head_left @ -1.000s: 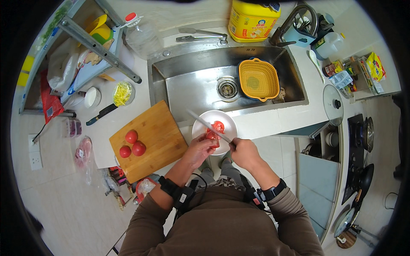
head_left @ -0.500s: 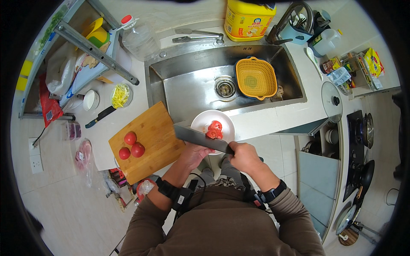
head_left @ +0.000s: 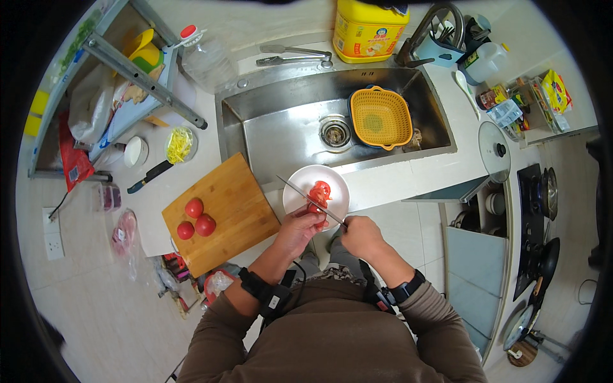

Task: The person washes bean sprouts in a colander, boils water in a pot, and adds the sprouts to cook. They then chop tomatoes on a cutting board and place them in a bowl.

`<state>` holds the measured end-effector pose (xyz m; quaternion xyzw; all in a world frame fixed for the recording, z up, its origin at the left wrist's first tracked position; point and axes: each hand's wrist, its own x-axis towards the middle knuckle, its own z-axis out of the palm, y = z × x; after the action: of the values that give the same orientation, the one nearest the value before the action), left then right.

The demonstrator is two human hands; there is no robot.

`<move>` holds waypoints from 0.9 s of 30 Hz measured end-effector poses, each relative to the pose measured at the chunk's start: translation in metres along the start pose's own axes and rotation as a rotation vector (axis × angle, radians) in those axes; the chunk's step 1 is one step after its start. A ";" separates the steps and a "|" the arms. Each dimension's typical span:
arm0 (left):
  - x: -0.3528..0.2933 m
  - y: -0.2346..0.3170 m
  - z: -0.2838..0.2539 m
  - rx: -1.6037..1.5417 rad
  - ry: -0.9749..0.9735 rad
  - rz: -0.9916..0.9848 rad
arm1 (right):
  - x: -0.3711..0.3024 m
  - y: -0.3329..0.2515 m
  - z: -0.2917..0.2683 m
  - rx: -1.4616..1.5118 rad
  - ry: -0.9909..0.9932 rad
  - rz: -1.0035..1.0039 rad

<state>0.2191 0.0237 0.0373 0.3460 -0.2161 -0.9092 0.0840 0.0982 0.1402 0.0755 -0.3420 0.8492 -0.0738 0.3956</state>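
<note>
My right hand point(head_left: 365, 237) is closed round the handle of a cleaver point(head_left: 295, 189), whose blade appears nearly edge-on. It slants over a white plate point(head_left: 340, 184) at the counter's front edge. My left hand point(head_left: 297, 232) is closed on a tomato point(head_left: 313, 208), partly hidden by the fingers and the blade, which lies against or just above it. Cut red tomato pieces point(head_left: 320, 189) rest on the plate. To the left, three whole tomatoes point(head_left: 205, 225) sit on a wooden cutting board point(head_left: 237, 191).
Behind the plate is a steel sink point(head_left: 281, 131) with a yellow basket point(head_left: 383, 118) in it. Left of the sink are a black-handled knife point(head_left: 150, 175), a bowl of yellow shreds point(head_left: 180, 145) and a metal shelf point(head_left: 143, 80). A glass lid point(head_left: 493, 153) lies at the right.
The cleaver has turned from showing its broad side to nearly edge-on. My left fingers have shifted slightly up and right, and the tomato in them shows more.
</note>
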 end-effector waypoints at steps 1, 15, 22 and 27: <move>0.001 -0.001 0.000 0.004 0.009 0.019 | 0.004 -0.004 0.000 -0.002 0.003 0.006; 0.001 -0.007 0.000 0.187 -0.114 0.046 | 0.035 -0.012 0.002 0.085 0.090 0.024; 0.011 0.008 -0.024 0.139 -0.133 0.011 | 0.015 -0.007 -0.006 0.141 0.259 -0.194; 0.011 0.007 -0.023 0.101 -0.138 0.156 | -0.009 -0.016 -0.007 0.002 0.257 -0.367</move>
<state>0.2262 0.0067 0.0181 0.2686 -0.2931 -0.9094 0.1221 0.1048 0.1330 0.0921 -0.4782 0.8161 -0.1885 0.2643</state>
